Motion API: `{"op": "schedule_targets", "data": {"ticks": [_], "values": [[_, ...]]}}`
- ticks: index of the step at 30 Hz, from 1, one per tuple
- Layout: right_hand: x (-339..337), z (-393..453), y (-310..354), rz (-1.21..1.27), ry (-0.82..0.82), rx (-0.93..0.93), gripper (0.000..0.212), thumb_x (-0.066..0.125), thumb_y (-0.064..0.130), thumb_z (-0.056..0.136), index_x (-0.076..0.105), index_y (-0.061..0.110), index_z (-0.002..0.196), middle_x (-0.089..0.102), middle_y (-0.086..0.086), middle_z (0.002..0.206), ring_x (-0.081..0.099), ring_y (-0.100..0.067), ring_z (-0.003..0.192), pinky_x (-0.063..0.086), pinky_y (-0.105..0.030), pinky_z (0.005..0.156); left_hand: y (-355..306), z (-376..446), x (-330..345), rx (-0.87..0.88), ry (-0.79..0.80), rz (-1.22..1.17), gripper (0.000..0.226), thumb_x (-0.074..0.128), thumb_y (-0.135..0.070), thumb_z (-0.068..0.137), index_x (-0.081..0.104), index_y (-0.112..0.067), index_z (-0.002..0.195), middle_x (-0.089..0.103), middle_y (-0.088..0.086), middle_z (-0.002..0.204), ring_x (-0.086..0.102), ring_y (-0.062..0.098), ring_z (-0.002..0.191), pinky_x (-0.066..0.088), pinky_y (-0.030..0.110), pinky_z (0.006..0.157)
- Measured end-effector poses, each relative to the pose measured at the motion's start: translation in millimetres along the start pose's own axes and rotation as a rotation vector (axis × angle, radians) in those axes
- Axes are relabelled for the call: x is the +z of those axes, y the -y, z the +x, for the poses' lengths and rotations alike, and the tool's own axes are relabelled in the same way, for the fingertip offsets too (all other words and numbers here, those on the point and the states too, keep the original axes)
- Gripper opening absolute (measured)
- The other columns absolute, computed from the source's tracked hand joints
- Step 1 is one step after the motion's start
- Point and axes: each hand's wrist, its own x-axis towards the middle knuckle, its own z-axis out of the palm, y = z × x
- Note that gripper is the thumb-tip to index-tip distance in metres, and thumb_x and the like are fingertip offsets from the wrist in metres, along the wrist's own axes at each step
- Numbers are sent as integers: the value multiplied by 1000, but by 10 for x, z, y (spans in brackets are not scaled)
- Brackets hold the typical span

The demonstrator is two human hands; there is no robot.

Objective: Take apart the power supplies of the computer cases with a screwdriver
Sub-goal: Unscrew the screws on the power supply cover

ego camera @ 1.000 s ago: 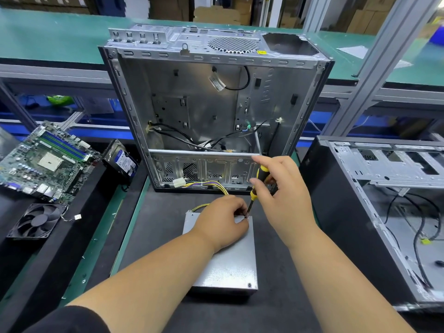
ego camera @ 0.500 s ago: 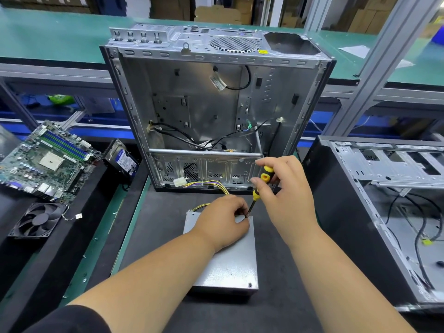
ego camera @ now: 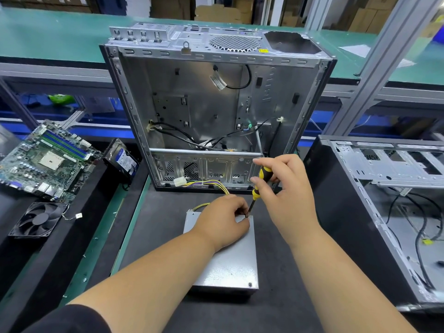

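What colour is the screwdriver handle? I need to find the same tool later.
Yellow and black, on the screwdriver gripped by the right hand; head view.

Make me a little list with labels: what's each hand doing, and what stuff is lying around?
left hand: rests on the power supply, fingers steadying the screwdriver tip
right hand: grips the yellow-and-black screwdriver
screwdriver tip: at the power supply's far right corner
wires: yellow bundle runs from the power supply toward the open computer case
left side: motherboard, hard drive, fan
right side: second open case
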Motion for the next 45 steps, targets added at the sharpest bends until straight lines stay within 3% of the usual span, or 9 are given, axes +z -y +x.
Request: {"op": "schedule_targets", "data": {"ticks": [4,8,14,17,24,31,37,42,45], "values": [[-23,-16,8,43,49,33,47,67,3,90,57,20,133,56,8,113,53,0,105,45,-17,91,-7,-15,12,0,2,-10,16,66,-22,81,53,-32,81,51,-14,82,51,9,86,47,31,78],[-27,-41,14,90,101,71,40,53,0,91,57,20,126,56,12,112,59,-12,106,53,-39,87,3,-17,12,-3,-2,-12,16,66,-21,81,54,-32,81,51,-14,82,50,9,85,48,32,78],[-14,-3,5,29,39,-38,30,79,10,84,69,14,112,49,2,109,50,0,97,44,-18,87,5,-10,21,2,-1,-4,16,65,-22,80,52,-32,80,54,-11,84,52,11,86,49,34,78],[-10,-5,7,34,50,-7,32,76,5,85,68,17,114,48,5,107,50,1,91,43,-13,83,6,-12,25,2,-3,-6,17,65,-22,80,52,-32,80,52,-12,83,52,11,86,49,34,78],[-11,-52,24,160,163,73,45,48,-6,94,53,19,132,53,11,123,55,-11,107,55,-43,86,11,-10,22,6,3,-6,18,66,-22,81,51,-33,80,50,-14,81,51,11,85,47,31,78],[-35,4,25,34,68,-41,26,75,14,88,64,13,111,50,4,109,49,-3,104,42,-18,90,25,-7,34,8,6,-16,18,66,-23,80,51,-33,79,53,-12,83,51,11,85,48,33,78],[-22,0,22,29,56,-6,29,73,1,87,66,14,112,51,4,108,51,0,97,41,-11,85,49,22,40,13,-12,-17,19,68,-28,83,51,-35,79,51,-15,80,47,5,81,40,23,70],[-21,-20,45,144,156,93,35,50,-5,94,57,14,123,55,7,113,55,-11,102,53,-41,87,48,8,46,15,-15,-19,16,69,-28,83,54,-33,81,52,-14,82,49,5,83,46,27,75],[-35,-5,39,116,157,60,28,53,-2,93,59,13,117,56,5,109,54,-10,101,51,-39,88,44,7,44,13,-14,-19,16,69,-27,83,55,-32,81,53,-14,83,50,6,84,47,29,77]]}}
